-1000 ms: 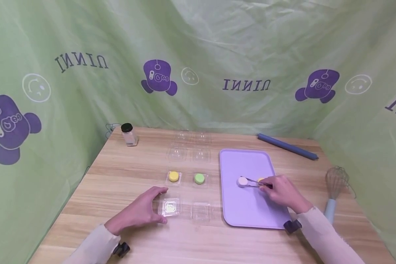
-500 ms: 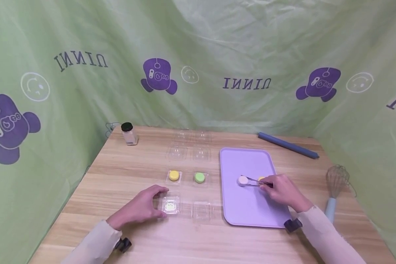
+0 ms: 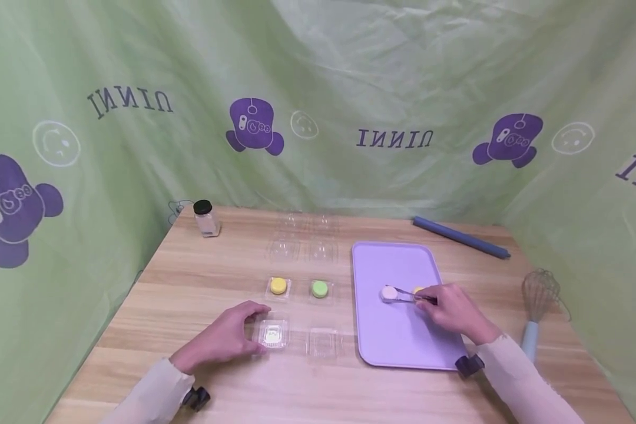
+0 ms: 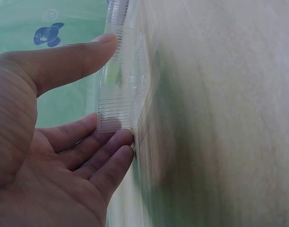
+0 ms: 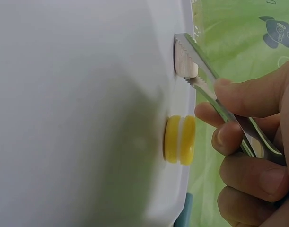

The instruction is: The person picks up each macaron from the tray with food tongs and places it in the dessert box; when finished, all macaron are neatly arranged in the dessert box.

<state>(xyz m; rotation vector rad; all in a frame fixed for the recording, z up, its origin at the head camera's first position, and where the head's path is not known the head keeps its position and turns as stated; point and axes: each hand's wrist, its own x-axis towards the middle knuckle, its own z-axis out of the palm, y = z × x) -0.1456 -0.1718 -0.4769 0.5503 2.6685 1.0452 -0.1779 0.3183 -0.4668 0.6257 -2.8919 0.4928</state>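
My left hand [image 3: 225, 333] holds a clear plastic box [image 3: 272, 334] at its left side, thumb on the near edge and fingers on the far edge; ribbed plastic shows between them in the left wrist view. My right hand [image 3: 456, 309] grips metal tweezers [image 5: 208, 80] over the purple tray [image 3: 392, 335]. Their serrated tips stand on either side of a pale pink macaron [image 3: 389, 294], which rests on the tray. A yellow macaron [image 5: 179, 139] sits on the tray just below the tweezers, partly hidden by my right hand in the head view.
Another yellow macaron [image 3: 278, 286] and a green macaron [image 3: 320, 289] sit in clear boxes, with several clear plastic domes behind. A clear box [image 3: 323, 343] lies left of the tray. Around stand a black-capped jar [image 3: 207, 219], a blue rod [image 3: 461, 237] and a whisk [image 3: 531, 330].
The head view shifts very slightly. Both hands, the tweezers and the pink macaron stay in almost the same places.
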